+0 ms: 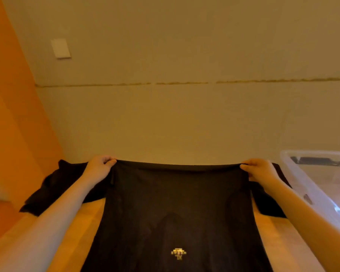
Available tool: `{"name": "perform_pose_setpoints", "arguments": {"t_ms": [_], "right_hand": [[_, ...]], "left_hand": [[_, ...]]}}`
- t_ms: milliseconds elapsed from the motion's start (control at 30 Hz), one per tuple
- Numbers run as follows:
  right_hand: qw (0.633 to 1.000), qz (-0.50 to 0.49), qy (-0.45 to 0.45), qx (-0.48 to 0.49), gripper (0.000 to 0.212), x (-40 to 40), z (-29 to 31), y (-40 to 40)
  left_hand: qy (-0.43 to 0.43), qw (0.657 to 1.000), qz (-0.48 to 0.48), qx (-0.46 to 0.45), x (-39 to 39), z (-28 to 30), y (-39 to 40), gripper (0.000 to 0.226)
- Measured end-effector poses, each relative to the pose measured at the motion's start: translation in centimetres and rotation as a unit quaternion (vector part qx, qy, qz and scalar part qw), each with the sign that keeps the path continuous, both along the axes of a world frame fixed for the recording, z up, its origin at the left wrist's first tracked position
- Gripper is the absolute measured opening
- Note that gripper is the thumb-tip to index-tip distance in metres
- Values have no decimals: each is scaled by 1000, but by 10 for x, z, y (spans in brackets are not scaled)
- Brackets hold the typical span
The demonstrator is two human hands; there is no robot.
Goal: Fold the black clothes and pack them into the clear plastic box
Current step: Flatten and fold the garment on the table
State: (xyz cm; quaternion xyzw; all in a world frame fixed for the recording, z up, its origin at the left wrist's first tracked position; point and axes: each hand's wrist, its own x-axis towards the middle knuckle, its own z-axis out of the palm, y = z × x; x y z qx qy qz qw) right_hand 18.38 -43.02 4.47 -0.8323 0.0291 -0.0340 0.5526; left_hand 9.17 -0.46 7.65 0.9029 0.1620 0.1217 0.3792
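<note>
A black T-shirt (pixel 177 203) with a small gold logo near the bottom of the view is stretched out flat in front of me over a wooden table (pixel 271 238). My left hand (pixel 99 166) pinches its far edge at the left corner. At the right corner my right hand (pixel 260 170) pinches the same edge. The edge runs taut between both hands, and a sleeve hangs off to each side. The clear plastic box (pixel 320 185) stands at the right, just past my right forearm, with a dark item showing inside near its far wall.
A plain beige wall (pixel 185 114) rises right behind the table, with a white switch plate (pixel 60 49) high on the left. An orange wall panel (pixel 12 114) runs down the left side.
</note>
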Motion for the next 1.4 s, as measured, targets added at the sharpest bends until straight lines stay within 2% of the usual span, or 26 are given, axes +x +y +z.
{"name": "perform_pose_setpoints", "arguments": {"t_ms": [100, 233, 333, 400, 500, 600, 667, 733, 800, 900, 967, 1133, 1200, 1267, 1300, 1333, 1400], "right_hand": [[996, 8, 8, -92, 17, 30, -21, 14], [988, -27, -7, -154, 24, 68, -29, 31], [980, -46, -14, -193, 32, 74, -33, 48], [967, 6, -29, -253, 38, 61, -37, 65], [943, 137, -34, -301, 51, 21, -52, 90], [879, 238, 11, -413, 62, -14, -76, 97], [855, 234, 41, -461, 65, -29, -77, 90], [861, 213, 44, -460, 69, -48, -66, 83], [872, 233, 14, -431, 72, -76, -51, 87], [860, 297, 10, -414, 106, -126, -42, 100], [851, 303, 29, -429, 119, -141, -56, 98], [831, 269, 13, -487, 142, -153, -81, 56], [832, 250, 32, -495, 144, -158, -83, 34], [835, 241, 42, -493, 140, -164, -81, 21], [833, 246, 40, -493, 135, -168, -80, 17], [831, 257, 35, -491, 130, -172, -80, 15], [824, 282, 21, -491, 122, -179, -84, 9]], "left_hand": [[37, 999, -8, 14, 37, -41, 10, 30], [10, 998, 27, 48, 79, -65, 10, 17], [1, 985, 3, 174, 92, -72, -1, 32], [12, 974, -67, 215, 87, -76, -22, 39], [63, 956, -141, 250, 64, -90, -58, 52], [157, 930, -168, 286, 39, -108, -73, 66], [202, 920, -160, 296, 24, -114, -76, 68], [211, 911, -155, 318, 5, -110, -82, 68], [187, 913, -171, 318, -18, -101, -96, 69], [183, 914, -218, 290, -58, -94, -129, 68], [203, 909, -232, 279, -78, -103, -142, 69], [200, 909, -226, 287, -103, -117, -127, 102], [210, 913, -204, 283, -115, -118, -118, 102], [209, 922, -164, 283, -128, -121, -113, 79], [200, 926, -150, 284, -135, -122, -112, 75], [181, 928, -146, 290, -141, -124, -110, 83], [163, 926, -163, 299, -152, -128, -108, 116]]}}
